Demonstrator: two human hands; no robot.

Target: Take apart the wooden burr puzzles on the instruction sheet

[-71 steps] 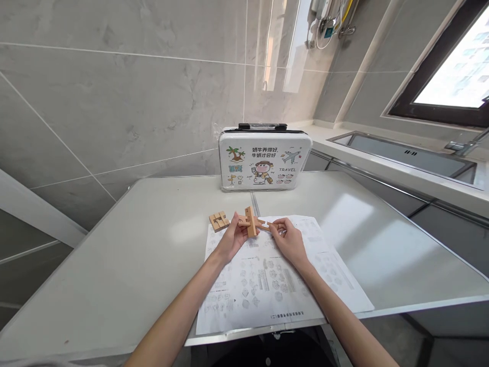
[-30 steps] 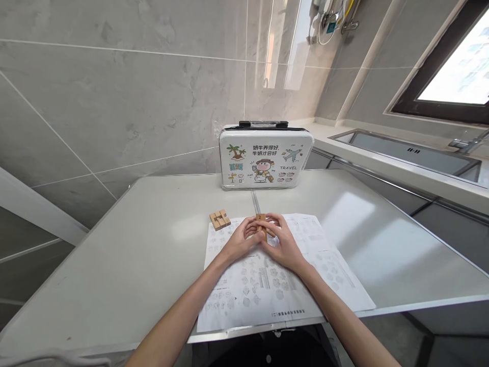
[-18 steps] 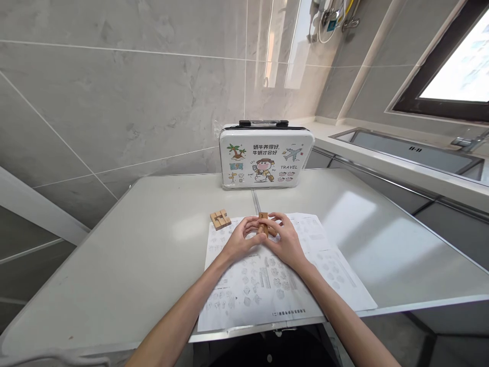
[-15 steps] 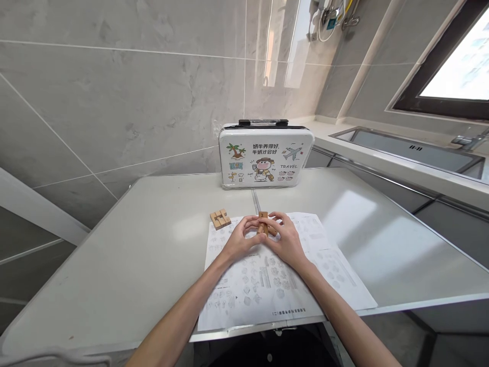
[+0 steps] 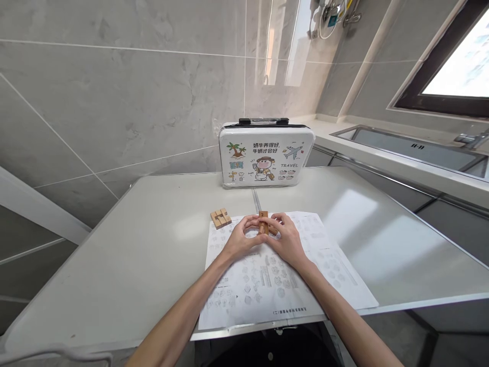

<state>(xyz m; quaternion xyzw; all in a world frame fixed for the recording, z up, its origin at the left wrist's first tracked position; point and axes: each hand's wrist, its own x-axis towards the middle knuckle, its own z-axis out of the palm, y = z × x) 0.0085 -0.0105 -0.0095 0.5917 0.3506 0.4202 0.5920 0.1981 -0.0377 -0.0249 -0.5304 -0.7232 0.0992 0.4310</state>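
Observation:
Both hands meet over the far end of a printed instruction sheet (image 5: 275,275) on the table. My left hand (image 5: 240,239) and my right hand (image 5: 286,239) are closed around a small wooden puzzle assembly (image 5: 263,223) whose upright piece sticks up between the fingertips. Most of that assembly is hidden by my fingers. Two notched wooden puzzle pieces (image 5: 220,218) lie side by side on the tabletop just left of my left hand, untouched.
A white tin case (image 5: 265,158) with cartoon prints and a black handle stands at the table's far edge against the tiled wall. The grey table (image 5: 126,255) has a seam down its middle. A counter with a sink (image 5: 412,150) runs along the right.
The crossed wooden pieces held apart and in plain sight 2.4 s ago are now enclosed between both hands. Over the last second the hands have barely shifted.

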